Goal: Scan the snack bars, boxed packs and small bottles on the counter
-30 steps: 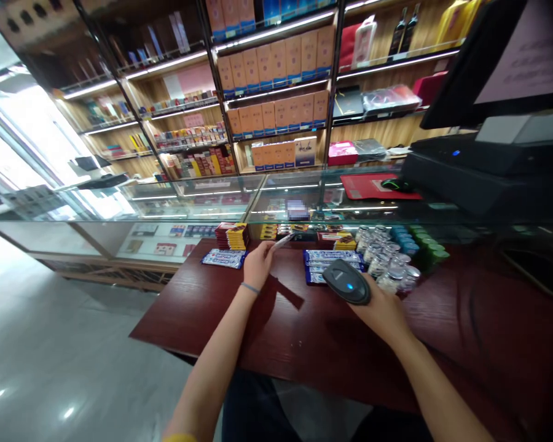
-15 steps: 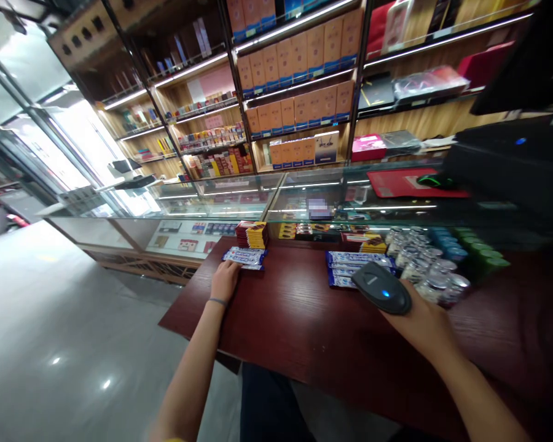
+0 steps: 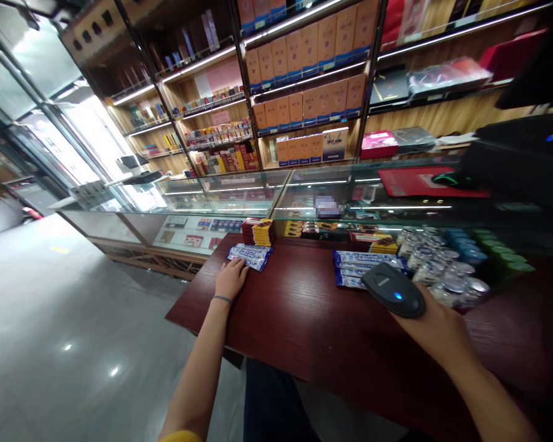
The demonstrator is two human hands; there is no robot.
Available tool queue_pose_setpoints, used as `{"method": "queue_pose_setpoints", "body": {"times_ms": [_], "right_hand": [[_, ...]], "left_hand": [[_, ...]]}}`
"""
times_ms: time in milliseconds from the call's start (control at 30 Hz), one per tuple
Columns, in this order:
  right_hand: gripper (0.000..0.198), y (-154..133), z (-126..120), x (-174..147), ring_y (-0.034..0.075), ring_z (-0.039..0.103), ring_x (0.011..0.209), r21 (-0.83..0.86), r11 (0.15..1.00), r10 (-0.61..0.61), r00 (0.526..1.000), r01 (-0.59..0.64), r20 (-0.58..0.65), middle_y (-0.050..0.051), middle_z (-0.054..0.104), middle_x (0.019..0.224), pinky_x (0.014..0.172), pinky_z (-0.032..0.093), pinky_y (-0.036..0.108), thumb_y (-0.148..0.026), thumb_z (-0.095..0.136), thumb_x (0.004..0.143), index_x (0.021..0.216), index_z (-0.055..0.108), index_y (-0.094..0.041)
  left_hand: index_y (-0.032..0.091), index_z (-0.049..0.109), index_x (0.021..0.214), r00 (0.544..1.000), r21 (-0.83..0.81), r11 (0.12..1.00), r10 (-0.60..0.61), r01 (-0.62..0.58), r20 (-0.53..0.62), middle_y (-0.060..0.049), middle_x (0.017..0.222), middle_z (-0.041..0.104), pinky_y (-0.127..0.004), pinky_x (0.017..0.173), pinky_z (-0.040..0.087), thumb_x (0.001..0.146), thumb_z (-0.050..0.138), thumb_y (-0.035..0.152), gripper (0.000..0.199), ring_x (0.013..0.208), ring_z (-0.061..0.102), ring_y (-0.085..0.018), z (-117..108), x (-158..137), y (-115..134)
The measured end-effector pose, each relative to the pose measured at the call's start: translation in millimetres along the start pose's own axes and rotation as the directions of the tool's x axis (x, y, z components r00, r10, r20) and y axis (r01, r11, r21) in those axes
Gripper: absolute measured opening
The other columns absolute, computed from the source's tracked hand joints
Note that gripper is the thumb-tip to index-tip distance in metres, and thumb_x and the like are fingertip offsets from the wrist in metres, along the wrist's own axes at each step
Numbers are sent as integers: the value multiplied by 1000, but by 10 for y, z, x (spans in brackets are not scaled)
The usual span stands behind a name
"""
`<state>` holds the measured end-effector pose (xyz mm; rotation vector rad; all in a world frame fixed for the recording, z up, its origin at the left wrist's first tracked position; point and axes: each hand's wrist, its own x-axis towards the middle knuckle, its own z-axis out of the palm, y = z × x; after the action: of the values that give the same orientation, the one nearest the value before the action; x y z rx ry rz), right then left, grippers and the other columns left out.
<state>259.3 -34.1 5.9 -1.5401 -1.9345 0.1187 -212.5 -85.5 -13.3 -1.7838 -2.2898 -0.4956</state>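
Note:
My left hand [image 3: 231, 279] lies on the near edge of some blue-and-white snack packets [image 3: 251, 255], its fingers stretched out over them. The packets are slightly fanned on the dark red table [image 3: 286, 319]. Behind them stands a stack of red-and-yellow boxes [image 3: 258, 231]. On the right, my right hand [image 3: 437, 325] is wrapped round a black barcode scanner [image 3: 393, 290] with a blue light lit on top. The scanner's head covers part of a row of blue-and-white packets [image 3: 350, 268]. Its handle is hidden under my hand.
Several lidded jars [image 3: 451, 288], blue cans [image 3: 465, 247] and green cans [image 3: 507, 252] stand at the table's right. A glass display counter [image 3: 230, 190] runs behind the table. A computer mouse [image 3: 451, 179] rests on a red mat [image 3: 405, 182]. Shelves of orange boxes [image 3: 311, 49] rise beyond.
The left-hand packets have turned and fanned out, and my left hand has drawn back a little with its fingers flatter. The view has shifted slightly; my right hand still holds the scanner.

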Motion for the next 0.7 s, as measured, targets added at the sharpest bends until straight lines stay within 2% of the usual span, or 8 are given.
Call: {"method": "queue_pose_setpoints", "body": {"times_ms": [267, 400, 533, 700], "right_hand": [[38, 33, -4, 26, 34, 68, 65, -11, 1000, 9, 999, -9, -35, 8, 70, 73, 55, 38, 35, -41, 67, 74, 107, 53, -29], [37, 71, -37, 67, 31, 69, 69, 11, 999, 37, 996, -36, -85, 8, 72, 79, 58, 41, 33, -46, 64, 75, 104, 55, -26], [43, 94, -105, 101, 30, 70, 72, 17, 998, 65, 979, -63, -194, 8, 73, 80, 59, 44, 32, -51, 63, 75, 107, 57, -23], [42, 146, -181, 123, 30, 71, 74, 43, 997, 72, 974, -64, -213, 9, 74, 81, 61, 47, 33, -49, 60, 76, 107, 59, -22]], "left_hand": [[23, 65, 124, 999, 30, 999, 15, -14, -41, -11, 128, 64, -38, 98, 48, 98, 46, 39, 36, 113, 62, -26, -2, 9, 30], [21, 60, 130, 987, -1, 993, 118, -119, -105, -12, 133, 60, -40, 104, 45, 98, 46, 38, 39, 120, 58, -28, -8, 45, 203], [23, 50, 141, 945, -51, 950, 301, -309, -126, -12, 142, 52, -45, 110, 41, 97, 46, 38, 46, 131, 50, -28, -9, 132, 614], [23, 49, 142, 876, -130, 868, 463, -479, -136, -12, 146, 49, -47, 113, 39, 97, 48, 37, 47, 137, 44, -29, 86, 220, 1385]]}}
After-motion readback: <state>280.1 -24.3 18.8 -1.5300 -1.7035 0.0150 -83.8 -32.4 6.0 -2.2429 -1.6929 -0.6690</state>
